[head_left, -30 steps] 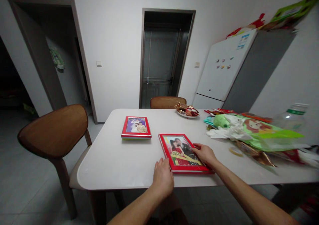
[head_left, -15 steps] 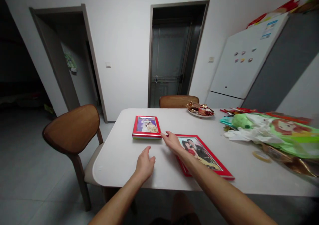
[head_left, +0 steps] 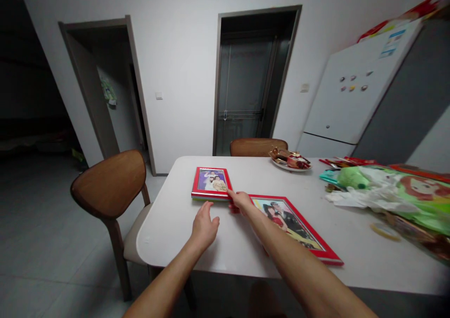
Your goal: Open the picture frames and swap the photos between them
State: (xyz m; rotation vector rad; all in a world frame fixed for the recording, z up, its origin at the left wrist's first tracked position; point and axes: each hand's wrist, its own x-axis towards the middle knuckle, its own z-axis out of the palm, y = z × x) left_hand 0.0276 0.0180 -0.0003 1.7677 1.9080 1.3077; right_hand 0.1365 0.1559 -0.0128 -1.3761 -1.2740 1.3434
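A small red-framed photo (head_left: pixel 213 181) lies on the table, with a green layer showing under its front edge. My right hand (head_left: pixel 240 201) is at its front right corner, thumb on top and fingers curled lower down, closed on that corner. My left hand (head_left: pixel 205 228) is just in front of the small frame, fingers stretched and thumb apart, holding nothing. Under my right forearm lies a larger red picture frame (head_left: pixel 303 222) with a photo of a couple; the forearm hides part of it.
The white table (head_left: pixel 168 233) has rounded corners. A plate (head_left: pixel 293 167) of wrapped items stands at the back. Green and white plastic bags (head_left: pixel 383 191) and a tape roll (head_left: pixel 385 231) lie on the right. Brown chairs (head_left: pixel 108 184) stand left and behind; a fridge (head_left: pixel 355 88) is back right.
My right hand has closed on the small frame's corner, its fingers now curled lower. My left hand stays open near the frame. The whole view has shifted slightly.
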